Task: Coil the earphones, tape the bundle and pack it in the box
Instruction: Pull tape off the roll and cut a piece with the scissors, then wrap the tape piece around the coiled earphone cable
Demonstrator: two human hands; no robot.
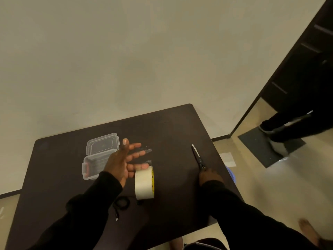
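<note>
A roll of pale tape (144, 184) stands on its edge in the middle of the dark table (173, 130). My left hand (124, 159) hovers just left of and above it, fingers spread, holding nothing. Two strips of clear tape (146, 150) lie on the table beyond my fingers. A clear plastic box (91, 167) with its lid (102, 144) open sits at the left. The coiled black earphones (122, 202) lie near the front, below the tape roll. My right hand (210, 176) is closed on the handles of black scissors (197, 156), which rest on the table at the right.
The table stands against a plain wall. Another person's legs and shoes (281, 127) are in a doorway at the right, on a dark mat (266, 141). A blue object (231, 174) shows past the table's right edge. A bare foot (308, 230) is on the floor.
</note>
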